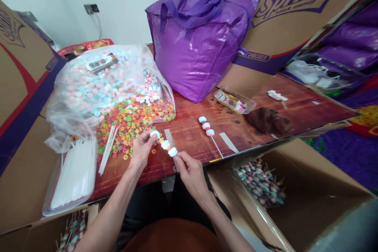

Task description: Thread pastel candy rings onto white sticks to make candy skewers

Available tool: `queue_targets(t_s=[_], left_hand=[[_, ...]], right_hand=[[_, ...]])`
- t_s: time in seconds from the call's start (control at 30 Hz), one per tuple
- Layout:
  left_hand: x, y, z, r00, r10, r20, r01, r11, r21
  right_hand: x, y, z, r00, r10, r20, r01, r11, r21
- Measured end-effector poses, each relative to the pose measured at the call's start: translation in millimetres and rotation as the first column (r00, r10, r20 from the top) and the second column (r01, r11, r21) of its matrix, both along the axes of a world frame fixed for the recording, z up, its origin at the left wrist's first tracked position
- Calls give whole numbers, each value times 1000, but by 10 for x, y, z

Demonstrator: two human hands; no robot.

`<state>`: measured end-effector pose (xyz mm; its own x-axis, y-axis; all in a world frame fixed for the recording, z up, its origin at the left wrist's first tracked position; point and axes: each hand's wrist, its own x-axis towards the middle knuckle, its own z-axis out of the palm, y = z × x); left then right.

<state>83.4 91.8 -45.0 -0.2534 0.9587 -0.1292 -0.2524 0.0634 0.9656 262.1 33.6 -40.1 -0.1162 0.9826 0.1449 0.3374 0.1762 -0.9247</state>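
Observation:
My left hand (141, 150) pinches a pale blue and white round candy (154, 134) at the upper end of a candy stick. Below my left fingers, more pale candies (169, 148) sit threaded on that stick, with small orange-yellow rings between them. The fingers of my right hand (191, 171) are closed on the stick's lower end, just under the last candy. Another candy stick (206, 126) lies on the table to the right, its white end toward me. Loose colourful ring candies (124, 122) are spread left of my left hand, with a few white sticks (108, 149) on them.
A clear bag of pastel candies (97, 82) and a tray of white sticks (73, 175) stand left. Behind is a purple bag (197, 43). A plastic case (234, 101) and brown cloth (267, 120) lie right. Below, an open carton (313, 181) holds candy sticks.

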Motion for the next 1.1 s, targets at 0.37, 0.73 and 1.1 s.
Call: queue_targets(t_s=[0.37,0.73,1.1], left_hand=[[18,-129,-97,985,27,170,-18,998,-58],[44,-223,-168,912,66,-405,6,985,174],[161,-317,-207,949,-1,-315,22,998,66]], right_hand=[[-119,10,-14,998,-4,70,3,1000,12],[-187,49,-5,994,42,101,-38,999,-38],[-255,140,-25,996,-32,85,33,999,-3]])
